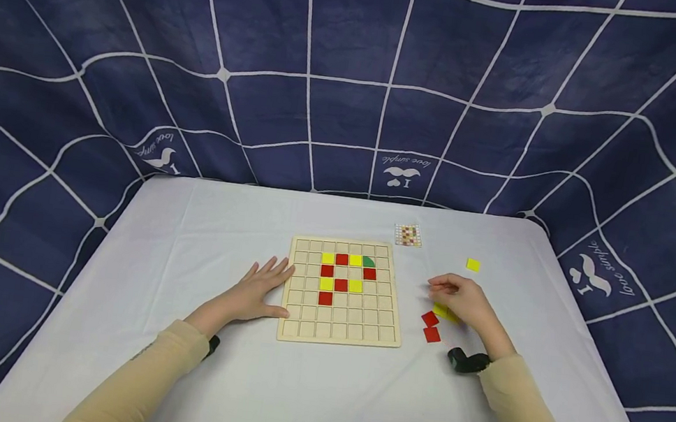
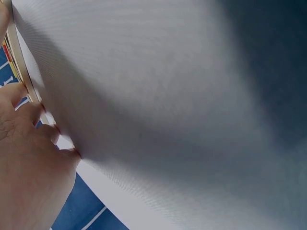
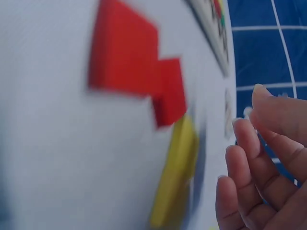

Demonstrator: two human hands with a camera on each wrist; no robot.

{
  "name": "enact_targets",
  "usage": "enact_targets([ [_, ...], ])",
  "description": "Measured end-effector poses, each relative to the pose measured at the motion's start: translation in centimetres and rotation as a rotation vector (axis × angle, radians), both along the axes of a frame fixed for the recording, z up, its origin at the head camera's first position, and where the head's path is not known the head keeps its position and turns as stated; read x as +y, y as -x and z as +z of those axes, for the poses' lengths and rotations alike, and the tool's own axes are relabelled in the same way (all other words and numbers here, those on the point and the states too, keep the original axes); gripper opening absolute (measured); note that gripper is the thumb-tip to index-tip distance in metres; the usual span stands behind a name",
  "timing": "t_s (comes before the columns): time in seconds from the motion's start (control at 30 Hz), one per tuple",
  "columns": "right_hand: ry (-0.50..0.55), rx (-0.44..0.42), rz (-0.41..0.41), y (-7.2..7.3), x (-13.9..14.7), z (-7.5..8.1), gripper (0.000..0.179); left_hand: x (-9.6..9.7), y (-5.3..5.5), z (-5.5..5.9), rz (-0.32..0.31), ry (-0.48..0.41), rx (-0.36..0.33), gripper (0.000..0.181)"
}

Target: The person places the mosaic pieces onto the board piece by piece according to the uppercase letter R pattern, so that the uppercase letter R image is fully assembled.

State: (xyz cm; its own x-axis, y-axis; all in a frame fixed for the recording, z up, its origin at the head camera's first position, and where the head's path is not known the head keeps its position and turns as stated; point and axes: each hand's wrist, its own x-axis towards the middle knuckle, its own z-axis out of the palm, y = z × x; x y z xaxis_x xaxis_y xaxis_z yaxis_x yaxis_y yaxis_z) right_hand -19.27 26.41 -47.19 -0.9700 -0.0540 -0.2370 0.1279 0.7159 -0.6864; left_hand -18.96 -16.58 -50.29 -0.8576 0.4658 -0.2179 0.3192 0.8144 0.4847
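Note:
A wooden grid board point(image 1: 334, 342) lies on the table, bearing several red and yellow square tiles and one green quarter-round tile point(image 1: 368, 262). My left hand point(image 1: 253, 297) rests at its left edge, fingers and thumb spread; the left wrist view shows fingertips along the board's side. To the right of the board, my right hand point(image 1: 466, 303) hovers over yellow tiles point(image 1: 442, 312), partly covering them. Its fingers are loosely bent, and nothing shows between thumb and fingertips in the right wrist view. Two loose red tiles point(image 1: 432, 334) lie just nearer to me than the yellow ones.
A small printed card point(image 1: 407, 234) with a coloured grid lies behind the board's back right corner. One yellow tile point(image 1: 473, 265) sits apart, beyond my right hand. Blue checked cloth point(image 1: 349, 121) walls the white table point(image 1: 289, 402) at the back and sides.

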Motion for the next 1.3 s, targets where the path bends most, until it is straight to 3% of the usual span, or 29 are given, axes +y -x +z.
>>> enact_targets([
  [0.23,-0.041,-0.004,0.001,-0.9,1.6,-0.7,0.032,0.1,-0.1,0.1,0.002,0.001,-0.002,0.101],
  [0.5,-0.090,-0.079,0.030,-1.0,1.4,-1.0,0.033,0.1,-0.1,0.1,-0.006,-0.003,-0.008,0.101],
  [1.3,-0.099,-0.059,0.016,-1.3,1.4,-1.6,0.026,0.1,-0.1,0.7,-0.001,0.004,-0.023,0.099],
])
